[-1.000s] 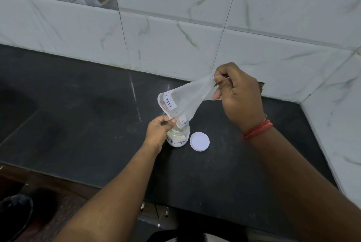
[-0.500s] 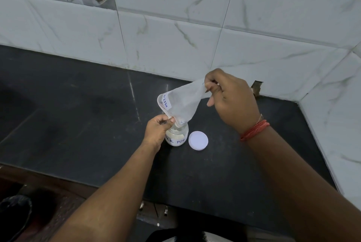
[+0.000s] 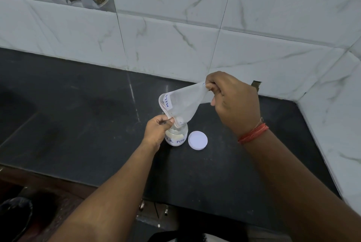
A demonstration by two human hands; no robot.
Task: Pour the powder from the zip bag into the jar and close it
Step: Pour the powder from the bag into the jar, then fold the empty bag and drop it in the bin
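Observation:
A small clear jar with a handwritten label stands on the black counter, with whitish powder inside and no lid on it. A clear zip bag is tipped mouth-down over the jar's opening and looks almost empty. My left hand pinches the bag's open mouth right at the jar's rim. My right hand pinches the bag's bottom corner, raised up and to the right. The white round lid lies flat on the counter just right of the jar.
The black counter runs left and toward me, with its front edge near the bottom of the view. White marble-look tiled walls close the back and the right side, forming a corner.
My right hand has come down and slightly left with the bag's bottom corner, so the bag hangs lower. My left hand and the jar have stayed in place.

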